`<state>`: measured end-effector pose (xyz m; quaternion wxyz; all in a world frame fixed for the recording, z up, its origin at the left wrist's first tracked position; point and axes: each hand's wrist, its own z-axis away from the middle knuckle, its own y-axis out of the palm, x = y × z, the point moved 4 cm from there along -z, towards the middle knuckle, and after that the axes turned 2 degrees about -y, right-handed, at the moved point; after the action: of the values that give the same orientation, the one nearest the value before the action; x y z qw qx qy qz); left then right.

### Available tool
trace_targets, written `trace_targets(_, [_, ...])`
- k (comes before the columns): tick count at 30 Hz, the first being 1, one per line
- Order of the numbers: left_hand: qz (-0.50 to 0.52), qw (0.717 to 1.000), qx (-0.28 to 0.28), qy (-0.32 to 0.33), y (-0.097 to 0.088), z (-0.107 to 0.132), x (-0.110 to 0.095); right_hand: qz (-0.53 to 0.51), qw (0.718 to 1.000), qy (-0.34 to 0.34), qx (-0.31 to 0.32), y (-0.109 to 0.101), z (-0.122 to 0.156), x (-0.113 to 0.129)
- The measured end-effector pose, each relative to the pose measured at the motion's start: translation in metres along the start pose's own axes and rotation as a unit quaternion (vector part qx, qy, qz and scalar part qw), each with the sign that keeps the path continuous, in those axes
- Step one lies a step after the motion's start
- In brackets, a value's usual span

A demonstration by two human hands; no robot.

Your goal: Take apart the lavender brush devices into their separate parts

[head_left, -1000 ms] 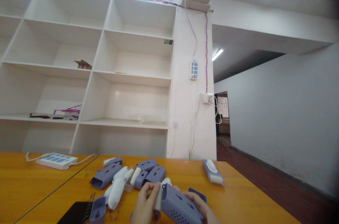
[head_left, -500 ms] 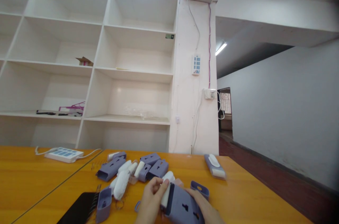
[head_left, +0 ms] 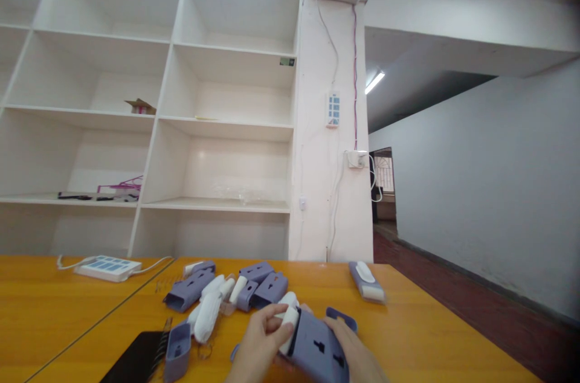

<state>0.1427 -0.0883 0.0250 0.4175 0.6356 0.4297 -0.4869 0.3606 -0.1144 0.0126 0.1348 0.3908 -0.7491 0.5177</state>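
Observation:
My right hand (head_left: 356, 350) is wrapped round the far side of a purple plastic housing (head_left: 317, 344) with black keyhole-shaped slots in its face. In my left hand (head_left: 263, 341) a white roller-like piece (head_left: 289, 328) is pinched between thumb and fingers, held against the housing's dark-edged end. Whether the piece sits inside that end cannot be made out. Just behind my hands lie a white rounded part (head_left: 288, 298) and a purple end cap (head_left: 341, 318), both partly covered. A finished-looking purple and white unit (head_left: 366, 280) rests at the table's far right.
Several purple housings (head_left: 190, 288) and white parts (head_left: 208, 315) lie loosely piled left of centre. An open purple cap (head_left: 178, 351) stands beside a black spiral notebook (head_left: 133, 359). A white power strip (head_left: 107, 268) lies at the back left of the orange table (head_left: 430, 334).
The white piece has shifted slightly up and right in my left hand, and the housing has turned a little. My right hand keeps its hold. The view has moved slightly.

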Motion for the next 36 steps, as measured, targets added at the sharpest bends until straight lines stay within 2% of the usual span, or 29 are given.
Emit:
trace_targets(4, [-0.038,0.999,-0.008,0.030,-0.001,0.002,0.000,-0.009,1.000,0.005,0.006,0.001,-0.001,-0.004])
trace_targets(7, [-0.056,0.998,0.010,0.039,0.001,0.003,-0.001,-0.023,1.000,0.007,-0.003,0.000,-0.001,-0.005])
trace_targets(12, [-0.038,0.998,0.001,0.049,0.002,0.000,0.005,-0.031,0.999,0.011,0.010,0.004,-0.003,-0.009])
trace_targets(17, [-0.040,0.998,-0.009,0.039,0.002,-0.004,0.016,-0.039,0.999,0.016,0.022,0.007,-0.005,-0.019])
trace_targets(25, [-0.054,0.998,-0.032,0.027,0.004,0.004,0.009,-0.010,1.000,0.016,0.013,0.010,-0.002,-0.022])
trace_targets(29, [-0.075,0.994,-0.060,0.052,0.006,0.005,0.014,0.033,0.999,0.001,0.025,0.011,0.002,-0.017])
trace_targets(32, [-0.084,0.992,-0.060,0.075,0.008,0.004,0.017,0.065,0.997,-0.010,0.046,0.009,0.006,-0.006])
trace_targets(36, [-0.075,0.996,-0.046,0.036,0.010,0.008,0.010,0.039,0.998,-0.013,0.046,0.006,0.012,0.014])
